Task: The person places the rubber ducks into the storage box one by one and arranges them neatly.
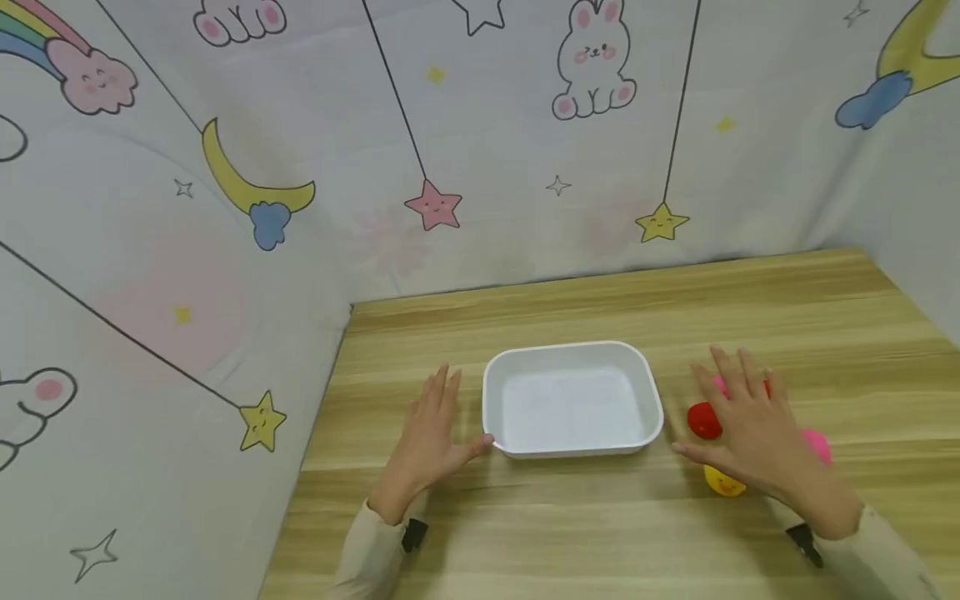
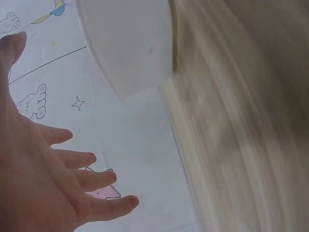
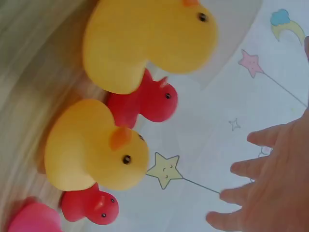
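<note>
A white rectangular tub [image 1: 573,408] with rounded corners stands on the table between the two hands. My left hand [image 1: 427,446] is at its left side, fingers spread and pointing away, the thumb tip right at the tub's near left corner. Holding nothing, my right hand [image 1: 753,437] spreads its fingers above a group of rubber ducks and partly hides them in the head view. Around it show a red duck [image 1: 703,421], a yellow duck [image 1: 724,482] and a pink duck [image 1: 817,446]. In the right wrist view, two yellow ducks [image 3: 91,150] stand beside red ducks [image 3: 157,99].
The wooden table [image 1: 570,533] ends at the back against a white cloth [image 1: 495,150] printed with stars, moons and rabbits. The same cloth hangs along the left side. Dark straps show under both wrists.
</note>
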Available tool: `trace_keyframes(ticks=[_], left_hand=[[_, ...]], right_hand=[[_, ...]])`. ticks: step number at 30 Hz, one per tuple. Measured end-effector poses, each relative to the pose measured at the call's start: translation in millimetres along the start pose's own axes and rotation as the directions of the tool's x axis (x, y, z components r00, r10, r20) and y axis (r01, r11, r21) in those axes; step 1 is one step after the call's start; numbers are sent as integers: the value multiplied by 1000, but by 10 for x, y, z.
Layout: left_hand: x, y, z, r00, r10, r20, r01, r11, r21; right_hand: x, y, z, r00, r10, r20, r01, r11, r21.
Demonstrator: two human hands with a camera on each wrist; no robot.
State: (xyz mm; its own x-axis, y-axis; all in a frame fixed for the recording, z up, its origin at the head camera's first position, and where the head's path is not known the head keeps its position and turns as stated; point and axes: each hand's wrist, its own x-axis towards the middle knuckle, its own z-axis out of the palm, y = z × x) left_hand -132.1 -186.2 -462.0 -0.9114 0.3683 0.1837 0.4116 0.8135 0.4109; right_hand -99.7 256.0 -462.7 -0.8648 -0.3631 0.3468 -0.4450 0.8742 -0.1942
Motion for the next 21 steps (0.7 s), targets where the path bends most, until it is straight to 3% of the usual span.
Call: trace_keyframes(ticks=[4,8,11,16,21], left_hand=[[98,9,-44,999,-35,16,37,980,-195],[184,20,-118,996,-85,16,85,916,-393],[261,23,-159,994,-103,25,103,873,-477],[392,21,-187,980,-143,140,200,757,-622],[507,-31,-156,956,-169,239,291,630,-720]], right_hand=[[-8,81,-114,1000,-17,13,16,998,67],[-6,193,-222,1000,-9,8,8,993,114],[-7,291,-316,999,32,30,-36,987,155],[-30,477,-447,993,65,99,-91,955,282],[-28,720,-534,993,24,119,-70,912,403]])
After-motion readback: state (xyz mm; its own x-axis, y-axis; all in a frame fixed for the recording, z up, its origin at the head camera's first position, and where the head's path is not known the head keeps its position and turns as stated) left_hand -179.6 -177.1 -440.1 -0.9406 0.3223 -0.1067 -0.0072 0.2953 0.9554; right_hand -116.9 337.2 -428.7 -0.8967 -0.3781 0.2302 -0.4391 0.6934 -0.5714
